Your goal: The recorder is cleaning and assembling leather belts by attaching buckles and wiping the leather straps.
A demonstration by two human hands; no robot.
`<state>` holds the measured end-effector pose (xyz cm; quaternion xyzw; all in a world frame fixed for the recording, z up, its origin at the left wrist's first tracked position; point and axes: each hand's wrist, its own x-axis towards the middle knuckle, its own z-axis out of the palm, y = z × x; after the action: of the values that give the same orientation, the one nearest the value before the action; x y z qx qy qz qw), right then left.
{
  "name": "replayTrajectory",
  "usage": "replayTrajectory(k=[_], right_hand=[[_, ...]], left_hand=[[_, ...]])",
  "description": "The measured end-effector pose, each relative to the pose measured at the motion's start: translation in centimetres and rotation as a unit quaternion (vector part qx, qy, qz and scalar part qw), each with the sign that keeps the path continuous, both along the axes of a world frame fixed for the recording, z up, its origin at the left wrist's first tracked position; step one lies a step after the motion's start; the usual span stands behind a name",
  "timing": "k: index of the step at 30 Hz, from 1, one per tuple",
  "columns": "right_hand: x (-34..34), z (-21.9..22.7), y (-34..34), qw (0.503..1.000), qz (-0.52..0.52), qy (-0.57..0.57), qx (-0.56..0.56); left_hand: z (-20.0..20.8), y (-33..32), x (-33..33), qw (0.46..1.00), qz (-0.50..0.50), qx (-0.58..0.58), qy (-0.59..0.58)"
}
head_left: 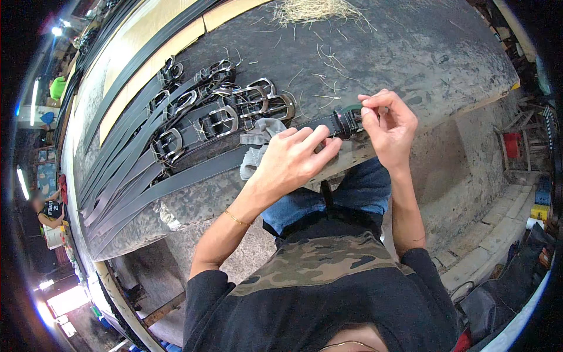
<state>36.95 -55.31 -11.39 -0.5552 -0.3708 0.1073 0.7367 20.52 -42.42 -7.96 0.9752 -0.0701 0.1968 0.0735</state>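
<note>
A black belt (314, 124) lies along the near edge of the dark table, its buckle (350, 120) toward the right. My left hand (296, 154) is closed over the belt just left of the buckle, thumb and fingers curled together. Bunched beside and partly under that hand is a grey cloth (268, 129). At the buckle's far end my right hand (390, 126) makes a pinch with thumb and forefinger; what sits between the fingertips is too small to tell. Left of my hands lie several more black belts (126, 158) with metal buckles (223, 120), fanned out in a pile.
Loose straw-coloured threads (331, 64) are scattered across the tabletop (410, 58), with a heap of them (316, 10) at the far edge. Long black straps (138, 64) run over cardboard (158, 73) at the far left. A person (51, 211) is in the background at left.
</note>
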Motion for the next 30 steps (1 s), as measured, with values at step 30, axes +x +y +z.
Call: replayTrajectory(k=[30], right_hand=[[0.6,0.9,0.0,0.970,0.024,-0.222,-0.092]], left_hand=[[-0.1,0.0,0.0,1.000,0.003,-0.010,0.014]])
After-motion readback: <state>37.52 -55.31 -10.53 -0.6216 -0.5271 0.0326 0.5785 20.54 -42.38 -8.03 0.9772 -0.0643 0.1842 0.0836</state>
